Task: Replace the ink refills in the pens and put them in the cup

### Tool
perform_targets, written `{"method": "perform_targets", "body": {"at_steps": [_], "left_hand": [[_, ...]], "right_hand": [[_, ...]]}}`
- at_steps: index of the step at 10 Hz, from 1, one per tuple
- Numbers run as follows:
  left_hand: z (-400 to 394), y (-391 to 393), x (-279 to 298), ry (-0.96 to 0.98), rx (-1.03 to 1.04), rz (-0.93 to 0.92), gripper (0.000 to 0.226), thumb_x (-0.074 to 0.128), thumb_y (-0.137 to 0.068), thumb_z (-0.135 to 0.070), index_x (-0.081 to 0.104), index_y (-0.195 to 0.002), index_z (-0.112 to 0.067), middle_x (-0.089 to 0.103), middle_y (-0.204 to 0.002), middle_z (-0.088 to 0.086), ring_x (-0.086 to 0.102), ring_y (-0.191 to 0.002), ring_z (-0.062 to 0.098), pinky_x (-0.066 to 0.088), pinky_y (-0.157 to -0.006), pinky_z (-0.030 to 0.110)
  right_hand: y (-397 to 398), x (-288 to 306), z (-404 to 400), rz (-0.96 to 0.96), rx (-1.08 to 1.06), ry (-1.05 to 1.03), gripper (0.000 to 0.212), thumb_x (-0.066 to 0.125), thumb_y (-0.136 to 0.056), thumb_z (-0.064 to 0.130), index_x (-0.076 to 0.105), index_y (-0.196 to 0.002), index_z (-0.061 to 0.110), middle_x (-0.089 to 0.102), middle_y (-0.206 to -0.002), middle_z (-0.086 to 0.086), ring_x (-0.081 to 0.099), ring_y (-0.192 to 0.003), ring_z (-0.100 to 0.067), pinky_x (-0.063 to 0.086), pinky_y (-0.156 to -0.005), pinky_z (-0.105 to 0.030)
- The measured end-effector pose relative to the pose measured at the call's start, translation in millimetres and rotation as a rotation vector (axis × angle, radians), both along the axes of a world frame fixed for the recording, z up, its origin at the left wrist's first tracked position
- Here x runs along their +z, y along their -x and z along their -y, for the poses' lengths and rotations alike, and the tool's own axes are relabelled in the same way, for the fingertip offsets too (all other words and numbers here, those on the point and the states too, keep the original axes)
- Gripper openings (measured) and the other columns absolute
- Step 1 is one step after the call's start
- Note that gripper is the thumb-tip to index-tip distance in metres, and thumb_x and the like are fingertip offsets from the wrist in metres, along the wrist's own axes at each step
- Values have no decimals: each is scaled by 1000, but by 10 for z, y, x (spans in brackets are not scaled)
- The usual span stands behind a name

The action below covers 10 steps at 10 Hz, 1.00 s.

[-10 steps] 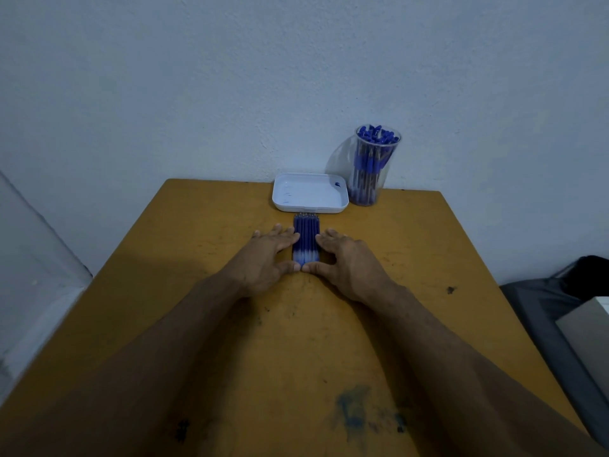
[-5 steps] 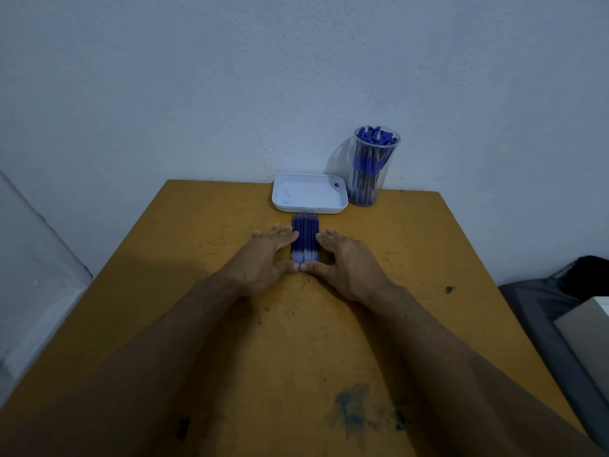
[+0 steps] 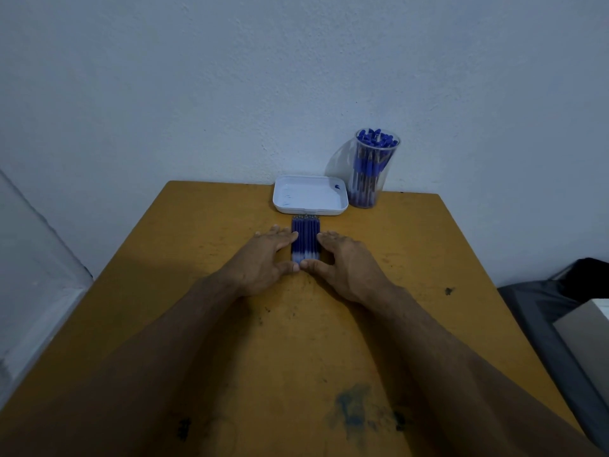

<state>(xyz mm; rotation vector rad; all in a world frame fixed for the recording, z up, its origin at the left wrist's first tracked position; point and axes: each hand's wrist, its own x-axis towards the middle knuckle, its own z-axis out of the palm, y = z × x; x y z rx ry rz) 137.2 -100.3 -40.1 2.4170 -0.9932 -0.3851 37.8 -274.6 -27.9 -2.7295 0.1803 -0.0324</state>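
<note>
The refills (image 3: 305, 240) lay in a flat, side-by-side row on the table (image 3: 197, 258), just in front of the white tray (image 3: 309, 211), with the left hand (image 3: 263, 258) and right hand (image 3: 346, 262) pressed against its two long sides, fingers extended and thumbs meeting at its near end, holding nothing. The step in hand appeared to be squaring up the refill stock. The next move would likely call for taking a pen from the cup (image 3: 375, 169), which stood beside the tray at the far edge.
</note>
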Motion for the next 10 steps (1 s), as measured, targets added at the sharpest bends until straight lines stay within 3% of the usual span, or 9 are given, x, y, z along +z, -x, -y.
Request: {"method": "perform_targets", "body": {"at_steps": [1, 3, 5, 7, 9, 10], "left_hand": [[-5, 0, -10, 2, -1, 0, 72, 62, -99, -35, 25, -159, -23, 19, -168, -4, 7, -156, 11, 4, -128, 43], [-41, 12, 10, 35, 13, -2, 70, 60, -100, -36, 26, -159, -21, 22, -168, -4, 11, -156, 11, 8, -128, 43], [-70, 57, 32, 48, 18, -3, 69, 61, -101, -32, 26, -159, -19, 25, -167, -2, 12, -156, 12, 10, -128, 43], [-53, 67, 30, 12, 17, 22, 68, 59, -101, -33, 26, -159, -19, 24, -167, -2, 12, -156, 14, 7, -129, 43], [-99, 121, 115, 49, 42, -1, 67, 60, -101, -36, 29, -159, -19, 30, -165, -2, 22, -153, 14, 20, -126, 39], [-213, 197, 181, 22, 66, 59, 68, 61, -100, -38, 30, -159, -21, 30, -165, -2, 26, -152, 16, 25, -124, 37]], "right_hand": [[2, 15, -8, 6, 4, 6, 72, 54, -99, 54, 38, -154, 11, 40, -160, -8, 33, -149, -21, 26, -120, -33], [-12, 27, -1, 32, -1, 4, 46, 52, -103, 42, 53, -139, 13, 59, -138, -8, 55, -121, -19, 46, -98, -32], [-46, -40, 9, 64, -2, 5, 30, 53, -101, 45, 60, -114, 18, 62, -105, -1, 53, -88, -11, 43, -71, -27], [-59, -73, 9, 91, 2, -4, 28, 53, -102, 44, 60, -111, 18, 58, -99, 2, 52, -84, -10, 38, -64, -22], [-52, -29, 4, 65, -11, -6, 24, 52, -103, 43, 58, -106, 20, 59, -96, 2, 53, -82, -10, 42, -64, -24], [60, 55, 8, 66, -18, -29, 23, 52, -103, 40, 59, -112, 19, 64, -104, -1, 59, -90, -15, 46, -67, -26]]}}
